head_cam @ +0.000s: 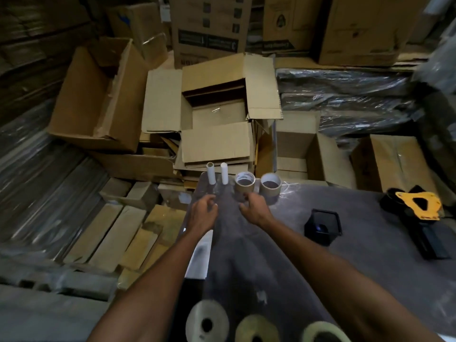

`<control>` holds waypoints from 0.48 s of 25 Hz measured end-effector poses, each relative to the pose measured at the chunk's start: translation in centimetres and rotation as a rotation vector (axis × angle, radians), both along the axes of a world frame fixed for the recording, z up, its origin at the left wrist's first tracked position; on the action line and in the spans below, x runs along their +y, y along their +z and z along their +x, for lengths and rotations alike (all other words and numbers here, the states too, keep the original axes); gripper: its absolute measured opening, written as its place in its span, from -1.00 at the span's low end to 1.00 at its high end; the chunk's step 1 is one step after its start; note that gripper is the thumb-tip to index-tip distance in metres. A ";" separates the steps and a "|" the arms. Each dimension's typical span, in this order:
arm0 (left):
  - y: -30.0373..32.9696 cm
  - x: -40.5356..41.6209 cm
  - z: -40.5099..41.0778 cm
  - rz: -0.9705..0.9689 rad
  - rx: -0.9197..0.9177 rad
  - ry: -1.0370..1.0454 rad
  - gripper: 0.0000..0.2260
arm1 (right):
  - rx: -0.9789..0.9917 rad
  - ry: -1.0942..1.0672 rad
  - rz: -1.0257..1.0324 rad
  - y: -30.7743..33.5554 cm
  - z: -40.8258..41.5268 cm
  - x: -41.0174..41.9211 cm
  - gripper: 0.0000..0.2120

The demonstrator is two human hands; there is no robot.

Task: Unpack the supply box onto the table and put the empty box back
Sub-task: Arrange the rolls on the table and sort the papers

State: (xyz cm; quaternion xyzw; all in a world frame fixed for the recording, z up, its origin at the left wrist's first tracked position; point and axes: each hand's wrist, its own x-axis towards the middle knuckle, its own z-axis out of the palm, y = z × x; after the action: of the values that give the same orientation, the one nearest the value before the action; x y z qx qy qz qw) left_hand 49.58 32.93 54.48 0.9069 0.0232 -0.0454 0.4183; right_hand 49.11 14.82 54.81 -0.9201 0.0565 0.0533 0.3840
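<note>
Left hand (203,210) and right hand (255,208) loosely curled, holding nothing, above tabletop (370,255) near tape rolls (245,186). Supply box (219,114) open beyond far edge, looks empty. Likely light, stiff cardboard; flaps floppy, so grip side walls.

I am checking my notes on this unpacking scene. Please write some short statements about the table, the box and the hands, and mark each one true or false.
1. Two brown tape rolls stand side by side at the far edge of the table. True.
2. The left hand grips a white tube. False: it holds nothing; both white tubes stand upright beyond it.
3. The open cardboard box behind the table shows a bare bottom. True.
4. The right hand holds the yellow tape dispenser. False: the yellow tape dispenser lies apart, at the table's right.
</note>
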 end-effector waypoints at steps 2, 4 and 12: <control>-0.6 0.5 3.0 -0.036 0.007 0.065 -0.71 | -0.016 0.010 -0.007 -0.5 3.0 0.8 -0.71; -1.9 1.1 6.2 -0.072 0.032 0.087 -0.65 | -0.026 -0.019 -0.010 -1.1 5.9 1.4 -0.74; -6.2 2.3 17.4 -0.168 0.152 0.060 -0.35 | -0.057 -0.140 -0.095 -2.7 16.2 4.5 -0.38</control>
State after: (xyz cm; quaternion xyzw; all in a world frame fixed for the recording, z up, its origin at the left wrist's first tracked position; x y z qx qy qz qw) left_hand 66.95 35.26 48.28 0.8615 0.0782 -0.1035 0.4909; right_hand 65.31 19.31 52.07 -0.9323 0.1121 -0.0028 0.3440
